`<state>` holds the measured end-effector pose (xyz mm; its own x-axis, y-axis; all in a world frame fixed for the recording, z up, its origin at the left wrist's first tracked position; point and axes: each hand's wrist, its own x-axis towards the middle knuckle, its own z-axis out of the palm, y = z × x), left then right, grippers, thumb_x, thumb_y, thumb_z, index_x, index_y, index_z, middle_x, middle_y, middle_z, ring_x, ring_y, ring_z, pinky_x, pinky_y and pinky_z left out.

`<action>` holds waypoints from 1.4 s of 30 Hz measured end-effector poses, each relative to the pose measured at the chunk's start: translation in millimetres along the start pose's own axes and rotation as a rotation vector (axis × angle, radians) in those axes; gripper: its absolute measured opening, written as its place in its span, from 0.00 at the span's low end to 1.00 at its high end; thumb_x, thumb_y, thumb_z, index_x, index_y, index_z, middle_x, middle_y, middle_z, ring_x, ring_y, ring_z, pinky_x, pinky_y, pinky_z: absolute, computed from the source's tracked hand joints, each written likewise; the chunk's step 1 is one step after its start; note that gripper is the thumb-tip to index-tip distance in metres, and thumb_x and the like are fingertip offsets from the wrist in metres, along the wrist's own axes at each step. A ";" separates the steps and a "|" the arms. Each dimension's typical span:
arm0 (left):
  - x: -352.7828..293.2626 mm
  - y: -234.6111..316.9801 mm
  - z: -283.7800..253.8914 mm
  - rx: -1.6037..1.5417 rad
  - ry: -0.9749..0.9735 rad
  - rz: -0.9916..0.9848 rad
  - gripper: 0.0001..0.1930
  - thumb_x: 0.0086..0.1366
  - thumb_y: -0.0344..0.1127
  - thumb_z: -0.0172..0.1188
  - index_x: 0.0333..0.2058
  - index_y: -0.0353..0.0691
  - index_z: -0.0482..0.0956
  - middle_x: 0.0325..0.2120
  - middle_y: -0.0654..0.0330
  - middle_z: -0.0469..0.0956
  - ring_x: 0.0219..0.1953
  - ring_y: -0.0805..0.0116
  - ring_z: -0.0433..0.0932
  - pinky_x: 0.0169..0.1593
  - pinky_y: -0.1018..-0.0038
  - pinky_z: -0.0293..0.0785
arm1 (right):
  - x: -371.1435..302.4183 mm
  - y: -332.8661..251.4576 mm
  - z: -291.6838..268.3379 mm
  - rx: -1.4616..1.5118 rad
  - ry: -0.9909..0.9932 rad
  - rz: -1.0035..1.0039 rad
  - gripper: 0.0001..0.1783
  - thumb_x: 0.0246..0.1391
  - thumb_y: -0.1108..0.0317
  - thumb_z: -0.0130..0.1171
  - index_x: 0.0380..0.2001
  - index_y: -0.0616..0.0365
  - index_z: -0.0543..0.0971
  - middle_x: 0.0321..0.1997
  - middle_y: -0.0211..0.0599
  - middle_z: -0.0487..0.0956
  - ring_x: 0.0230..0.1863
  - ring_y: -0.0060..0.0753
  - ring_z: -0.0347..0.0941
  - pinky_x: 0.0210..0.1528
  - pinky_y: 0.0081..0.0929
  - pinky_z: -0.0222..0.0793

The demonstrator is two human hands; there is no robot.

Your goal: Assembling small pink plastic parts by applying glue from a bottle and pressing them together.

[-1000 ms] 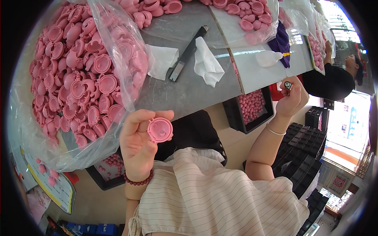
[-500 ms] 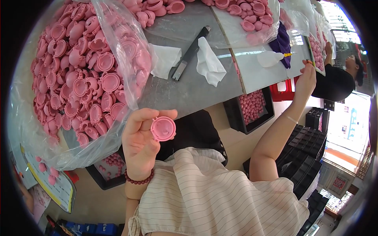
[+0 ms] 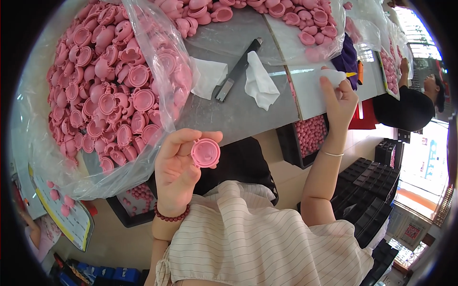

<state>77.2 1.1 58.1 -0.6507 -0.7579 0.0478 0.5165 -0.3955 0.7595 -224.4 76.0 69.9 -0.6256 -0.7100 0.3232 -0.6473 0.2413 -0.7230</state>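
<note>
My left hand (image 3: 174,167) pinches a small round pink plastic cup-like piece (image 3: 205,153) by its rim, its hollow side facing up. To the right, over the pale tabletop, my right hand (image 3: 341,97) has its thumb and fingers around a white squeeze bottle (image 3: 332,76) with a yellow tip. The bottle lies on its side, and the fingers partly cover it. Just beyond its tip lies an orange object (image 3: 360,72) beside a purple cloth (image 3: 347,59). A large clear plastic bag (image 3: 157,62) full of similar pink pieces (image 3: 102,86) stands on my left.
A black-handled tool (image 3: 238,70) lies on the grey table (image 3: 224,119) between two white wipes (image 3: 261,83) (image 3: 208,76). More pink pieces (image 3: 305,19) lie at the back. Black bins (image 3: 300,148) of pink pieces stand below the table edge. Another person (image 3: 405,107) sits at right.
My right hand has come back leftward from the far right and closed around the squeeze bottle. The orange object now shows on the table. My left hand still holds the pink piece.
</note>
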 end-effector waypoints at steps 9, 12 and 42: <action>-0.8 0.3 0.3 -0.025 0.005 -0.002 0.23 0.53 0.37 0.56 0.45 0.33 0.60 0.42 0.45 0.67 0.38 0.68 0.70 0.38 0.78 0.68 | -22.9 -52.9 41.3 0.949 0.046 0.002 0.24 0.45 0.62 0.51 0.40 0.73 0.66 0.26 0.38 0.71 0.21 0.21 0.63 0.21 0.11 0.55; 0.0 1.8 2.9 -0.011 0.024 -0.019 0.25 0.52 0.37 0.57 0.45 0.33 0.59 0.42 0.46 0.67 0.35 0.69 0.70 0.36 0.76 0.67 | -20.5 -61.0 44.5 0.683 0.243 -0.113 0.23 0.45 0.60 0.51 0.37 0.72 0.70 0.27 0.39 0.74 0.23 0.21 0.67 0.23 0.12 0.58; -0.6 -6.1 9.7 0.060 0.041 0.077 0.21 0.51 0.19 0.51 0.45 0.30 0.59 0.46 0.43 0.63 0.49 0.63 0.64 0.51 0.71 0.60 | -64.0 -104.1 48.6 0.816 -0.034 -0.427 0.36 0.47 0.38 0.39 0.34 0.67 0.72 0.15 0.29 0.62 0.14 0.19 0.52 0.13 0.16 0.41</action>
<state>69.0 9.0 59.8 -0.5864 -0.8059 0.0820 0.5289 -0.3042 0.7923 -95.8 64.2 94.8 -0.3823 -0.6538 0.6530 -0.3048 -0.5779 -0.7571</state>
